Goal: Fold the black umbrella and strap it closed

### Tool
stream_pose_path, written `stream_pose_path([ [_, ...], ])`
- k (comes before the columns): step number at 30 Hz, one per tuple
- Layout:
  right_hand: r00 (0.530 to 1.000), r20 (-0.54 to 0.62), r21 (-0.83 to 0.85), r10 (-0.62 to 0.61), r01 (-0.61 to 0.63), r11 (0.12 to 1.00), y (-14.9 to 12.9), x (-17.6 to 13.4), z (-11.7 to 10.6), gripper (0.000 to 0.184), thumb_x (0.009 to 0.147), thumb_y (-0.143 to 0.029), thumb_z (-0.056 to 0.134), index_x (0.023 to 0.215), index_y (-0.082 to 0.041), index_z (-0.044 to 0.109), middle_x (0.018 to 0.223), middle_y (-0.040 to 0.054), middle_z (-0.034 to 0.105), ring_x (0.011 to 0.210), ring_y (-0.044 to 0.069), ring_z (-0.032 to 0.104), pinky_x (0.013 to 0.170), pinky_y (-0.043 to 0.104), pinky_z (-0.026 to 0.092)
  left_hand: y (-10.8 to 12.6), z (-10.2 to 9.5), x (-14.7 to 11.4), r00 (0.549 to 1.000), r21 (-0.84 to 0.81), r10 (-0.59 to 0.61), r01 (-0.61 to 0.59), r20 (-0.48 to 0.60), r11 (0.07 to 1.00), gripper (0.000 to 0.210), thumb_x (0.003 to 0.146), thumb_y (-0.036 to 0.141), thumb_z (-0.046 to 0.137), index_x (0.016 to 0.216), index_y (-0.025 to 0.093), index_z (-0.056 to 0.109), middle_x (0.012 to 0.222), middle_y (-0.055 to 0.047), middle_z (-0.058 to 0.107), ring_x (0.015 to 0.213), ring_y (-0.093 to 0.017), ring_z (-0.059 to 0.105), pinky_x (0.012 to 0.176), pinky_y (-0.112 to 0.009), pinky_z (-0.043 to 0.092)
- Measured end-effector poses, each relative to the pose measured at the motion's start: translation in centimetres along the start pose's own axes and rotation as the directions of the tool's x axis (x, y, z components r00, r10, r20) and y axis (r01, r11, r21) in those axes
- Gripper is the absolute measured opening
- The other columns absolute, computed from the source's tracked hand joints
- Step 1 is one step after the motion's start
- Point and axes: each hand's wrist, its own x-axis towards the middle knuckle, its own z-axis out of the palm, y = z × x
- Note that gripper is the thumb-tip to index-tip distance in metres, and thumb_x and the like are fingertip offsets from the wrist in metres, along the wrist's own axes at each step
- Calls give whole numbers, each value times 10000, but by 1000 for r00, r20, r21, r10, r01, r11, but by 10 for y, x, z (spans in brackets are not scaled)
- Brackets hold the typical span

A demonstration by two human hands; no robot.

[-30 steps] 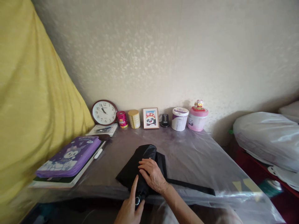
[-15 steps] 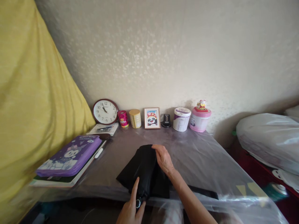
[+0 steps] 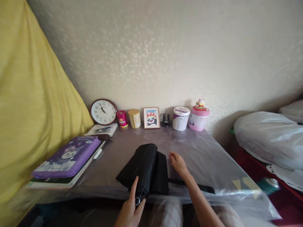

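A black folding umbrella [image 3: 146, 167] lies collapsed near the front edge of the table, its fabric panels loose and spread to both sides. My left hand [image 3: 130, 206] is closed around its handle end, where a round silver-rimmed button shows, with the index finger stretched along the fabric. To the right of the umbrella, apart from it, my right hand [image 3: 178, 164] hovers over the table with its fingers curled together and nothing visible in them. A black strap [image 3: 205, 188] runs from the umbrella's right side under my right forearm.
A purple pencil case [image 3: 68, 157] rests on books at the left. Along the wall stand a clock [image 3: 103, 111], small tins, a picture frame [image 3: 151, 118], a white tub [image 3: 181, 119] and a pink tub [image 3: 199, 119]. Plastic-wrapped bundles [image 3: 270, 138] lie off to the right.
My right hand has come off the top of the umbrella and moved right, its fingers curling in. My left hand keeps its hold on the handle. The view has shifted slightly.
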Motion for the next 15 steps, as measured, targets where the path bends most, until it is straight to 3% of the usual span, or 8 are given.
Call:
stream_pose_path([
  [4,987,111,111,120,-133,985,0,-11,6,294,803,-174,388,1009,-161,598,939,86,675,839,177,655,570,220,523,8,-2,-4,997,-34,-61,62,48,997,640,880,372,346,1396,330,-29,1026,-59,626,313,-22,467,334,-142,374],
  [11,963,166,230,211,-245,942,-6,-18,14,361,824,-289,406,1144,-138,478,1005,97,632,755,155,653,515,217,528,9,-2,-4,994,-79,-74,80,78,994,713,846,462,406,1382,355,-53,894,-4,607,302,-40,468,300,-171,410],
  [15,962,163,214,218,-250,944,-6,-19,15,416,771,-247,494,1169,-137,439,890,69,637,621,144,627,447,226,499,9,-3,-4,993,-105,-72,82,89,991,748,823,511,426,1376,368,-58,791,42,588,299,-41,462,308,-168,411],
])
